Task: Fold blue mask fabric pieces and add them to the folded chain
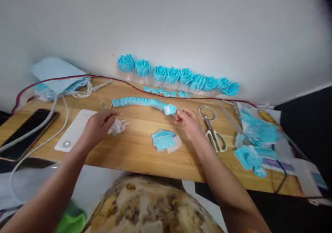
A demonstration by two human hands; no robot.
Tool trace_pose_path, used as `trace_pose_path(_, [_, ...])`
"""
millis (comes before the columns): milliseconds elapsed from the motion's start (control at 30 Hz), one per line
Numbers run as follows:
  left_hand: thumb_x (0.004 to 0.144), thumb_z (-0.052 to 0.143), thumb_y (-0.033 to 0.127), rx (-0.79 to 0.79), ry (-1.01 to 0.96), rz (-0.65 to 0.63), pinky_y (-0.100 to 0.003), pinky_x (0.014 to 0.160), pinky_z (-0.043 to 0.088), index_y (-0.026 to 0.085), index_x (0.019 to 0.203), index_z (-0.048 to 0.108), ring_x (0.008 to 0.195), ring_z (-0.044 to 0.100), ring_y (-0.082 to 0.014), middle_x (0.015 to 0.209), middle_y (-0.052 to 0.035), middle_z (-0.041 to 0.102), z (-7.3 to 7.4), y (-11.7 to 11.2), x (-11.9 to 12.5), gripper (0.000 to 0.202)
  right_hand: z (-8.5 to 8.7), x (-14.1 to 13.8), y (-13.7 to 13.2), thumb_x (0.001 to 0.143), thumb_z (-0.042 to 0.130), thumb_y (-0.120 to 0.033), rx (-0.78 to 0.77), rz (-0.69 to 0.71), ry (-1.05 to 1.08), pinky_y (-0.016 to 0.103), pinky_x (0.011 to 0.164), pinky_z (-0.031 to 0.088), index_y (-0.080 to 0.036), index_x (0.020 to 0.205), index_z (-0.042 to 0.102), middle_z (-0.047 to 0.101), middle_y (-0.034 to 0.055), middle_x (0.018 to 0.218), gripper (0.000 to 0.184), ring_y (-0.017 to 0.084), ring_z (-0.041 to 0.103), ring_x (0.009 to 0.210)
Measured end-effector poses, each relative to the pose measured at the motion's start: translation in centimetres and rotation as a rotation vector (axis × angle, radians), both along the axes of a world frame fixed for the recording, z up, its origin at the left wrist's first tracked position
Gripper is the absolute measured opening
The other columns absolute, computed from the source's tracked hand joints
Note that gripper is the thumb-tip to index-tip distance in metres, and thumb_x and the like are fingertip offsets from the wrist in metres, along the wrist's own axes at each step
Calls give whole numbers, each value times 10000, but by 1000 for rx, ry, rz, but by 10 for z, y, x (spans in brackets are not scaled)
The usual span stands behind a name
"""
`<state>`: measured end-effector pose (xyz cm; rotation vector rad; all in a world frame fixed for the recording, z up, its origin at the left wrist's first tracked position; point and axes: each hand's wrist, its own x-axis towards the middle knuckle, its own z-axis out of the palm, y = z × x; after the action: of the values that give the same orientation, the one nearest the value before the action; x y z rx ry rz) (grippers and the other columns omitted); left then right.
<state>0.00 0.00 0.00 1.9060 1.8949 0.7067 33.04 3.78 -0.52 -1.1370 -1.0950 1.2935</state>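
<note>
My right hand pinches the edge of a small light-blue petal piece that has a white patch on it. The piece sits at the right end of a long row of overlapping blue pieces. My left hand is closed, thumb against fingers, just above a little heap of white paper scraps; whatever it may hold is too small to make out. Between my forearms lies a stack of blue and white fabric squares. Several loose blue petals lie behind the row.
Blue fabric flowers line the wall behind a dark red cable. Scissors and a tape ring lie at right, near crumpled blue material. A phone, white power bank and blue sheets occupy the left.
</note>
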Motion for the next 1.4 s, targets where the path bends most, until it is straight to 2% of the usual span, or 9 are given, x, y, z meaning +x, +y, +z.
trace_pose_path(133, [886, 464, 353, 42, 59, -52, -320, 760, 468, 191, 1010, 740, 804, 655, -219, 920, -63, 729, 6, 6, -12, 344, -3, 1, -1, 729, 717, -358, -1, 15, -23, 234, 549, 415, -193, 628, 635, 558, -33, 601, 210, 96, 490, 555])
trace_pose_path(333, [939, 415, 454, 83, 104, -176, -339, 745, 442, 194, 693, 658, 775, 607, -219, 798, -74, 658, 4, 12, -15, 432, -3, 2, -1, 725, 739, -372, -29, 19, -37, 244, 569, 433, -195, 656, 655, 560, -27, 615, 208, 105, 502, 577])
trace_pose_path(567, [851, 566, 420, 107, 100, -155, -380, 854, 463, 196, 901, 716, 955, 637, -266, 997, -92, 684, -1, 16, -17, 274, -1, 2, -1, 723, 741, -379, -32, 27, -57, 254, 574, 432, -192, 661, 656, 567, -23, 616, 216, 105, 498, 565])
trace_pose_path(700, [876, 595, 435, 185, -59, -116, -345, 803, 481, 216, 1047, 722, 885, 632, -216, 1053, -70, 688, 15, 15, 14, 305, 2, 1, -5, 727, 741, -401, -39, 66, -54, 255, 572, 431, -194, 674, 654, 567, -21, 623, 231, 112, 495, 578])
trace_pose_path(933, [897, 570, 425, 80, -365, -434, -283, 693, 468, 197, 1124, 715, 843, 620, -176, 1064, -78, 708, 35, 33, 102, 353, 3, 3, -8, 768, 715, -378, 5, 118, -99, 261, 608, 437, -196, 716, 682, 581, -20, 648, 193, 118, 515, 604])
trace_pose_path(1033, [851, 574, 425, -37, -385, -491, -279, 653, 431, 181, 954, 726, 736, 584, -163, 856, -42, 699, 31, 45, 119, 305, 6, 3, -9, 769, 715, -372, 23, 128, -127, 263, 599, 429, -196, 717, 691, 574, -22, 620, 184, 121, 506, 596])
trace_pose_path(1167, [781, 585, 416, -180, -524, -422, -265, 592, 364, 181, 713, 649, 621, 493, -135, 668, 2, 610, 27, 50, 130, 252, 8, 2, -10, 760, 735, -400, 5, 123, -52, 268, 594, 445, -199, 797, 729, 608, -12, 657, 204, 127, 518, 612])
trace_pose_path(1267, [737, 629, 428, -185, -715, -317, -261, 609, 363, 179, 695, 627, 616, 466, -121, 659, 16, 581, 28, 48, 139, 253, 6, 2, -9, 801, 699, -451, -35, 159, 103, 273, 607, 469, -209, 996, 747, 676, 19, 777, 315, 147, 574, 686])
trace_pose_path(1400, [714, 664, 406, -136, -842, -169, -255, 594, 323, 177, 677, 612, 589, 403, -104, 600, 43, 498, 25, 47, 147, 238, 4, 4, -6, 827, 631, -527, -93, 214, 286, 271, 600, 479, -201, 1049, 749, 699, 46, 818, 412, 159, 600, 721])
